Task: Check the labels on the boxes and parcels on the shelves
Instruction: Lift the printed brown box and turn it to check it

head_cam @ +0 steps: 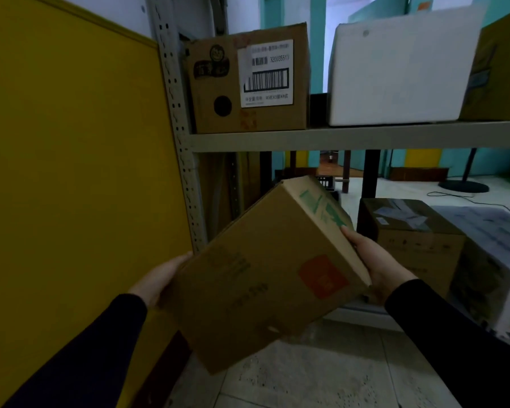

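Both dark sleeves reach forward; the left hand [159, 279] supports one side of a tilted cardboard box [265, 272], and the right hand [377, 267] grips the opposite edge with curled fingers. The box hangs in air before the lower shelf [362, 315]. It could slip, because the left hand seems only to press flat.
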The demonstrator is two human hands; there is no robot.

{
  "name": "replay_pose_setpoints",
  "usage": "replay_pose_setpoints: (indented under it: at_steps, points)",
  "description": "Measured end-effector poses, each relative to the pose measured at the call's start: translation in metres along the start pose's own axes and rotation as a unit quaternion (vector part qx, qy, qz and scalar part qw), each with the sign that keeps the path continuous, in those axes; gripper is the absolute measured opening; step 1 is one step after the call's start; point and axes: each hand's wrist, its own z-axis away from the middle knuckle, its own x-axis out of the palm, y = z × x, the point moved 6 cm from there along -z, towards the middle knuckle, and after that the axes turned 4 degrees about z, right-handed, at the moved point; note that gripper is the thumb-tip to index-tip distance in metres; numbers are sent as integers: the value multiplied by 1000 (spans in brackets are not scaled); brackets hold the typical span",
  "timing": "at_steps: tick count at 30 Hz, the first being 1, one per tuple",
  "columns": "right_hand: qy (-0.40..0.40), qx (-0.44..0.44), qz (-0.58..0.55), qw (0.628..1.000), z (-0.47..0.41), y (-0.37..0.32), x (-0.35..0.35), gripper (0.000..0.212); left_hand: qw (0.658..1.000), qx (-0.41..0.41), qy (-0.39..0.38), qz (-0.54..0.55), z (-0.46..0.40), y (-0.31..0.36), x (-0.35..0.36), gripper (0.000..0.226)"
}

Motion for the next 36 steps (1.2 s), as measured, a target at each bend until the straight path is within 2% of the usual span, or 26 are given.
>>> replay_pose_setpoints:
  at_steps: [2, 3, 6, 8, 13, 15, 17, 18, 21, 27, 30, 32, 33, 36]
  points:
    - [3, -2, 15, 1000, 1, 0, -6, 36, 992, -48, -13, 120, -2, -12, -8, 61]
    - [2, -2, 17, 1000, 3, 1, -7, 36, 988, -55, -17, 140, -4, -16, -11, 63]
    - [0, -9, 28, 1000, 7, 4, -10, 37, 981, -29, -26, 191, -1, -17, -12, 36]
    - [8, -15, 46, 999, 4, 11, -16, 42, 975, -10, -26, 221, -1, -14, -7, 31]
    - [58, -4, 130, 990, 0, 14, -24, 50, 985, 50, -8, 168, -1, 12, -5, 28]
    - [58, -5, 135, 989, -2, 4, -17, 69, 990, 74, -7, 118, -3, 21, -4, 35]
    - [56, 34, 115, 991, -4, 0, -13, 89, 993, 98, 19, 58, -6, 28, -7, 54]
    - [42, 50, 110, 992, -2, -1, -9, 86, 993, 107, 32, 27, -6, 32, -8, 61]
    - [22, 72, 148, 986, 6, 12, -5, 59, 990, 138, 38, -15, -5, 41, -4, 66]
    - [70, 112, 198, 971, -1, 48, -21, 44, 984, 168, 44, -27, -4, 58, -3, 59]
    - [59, 112, 165, 978, -2, 48, -25, 41, 988, 128, 63, 52, -4, 59, -15, 72]
    - [52, 106, 145, 982, -3, 48, -29, 42, 993, 74, 84, 26, -5, 43, -27, 70]
    - [50, 104, 139, 984, -4, 49, -32, 43, 996, 46, 69, 29, -6, 29, -31, 67]
    - [44, 106, 129, 985, -4, 53, -35, 46, 989, -6, -24, 147, -13, -3, -28, 47]
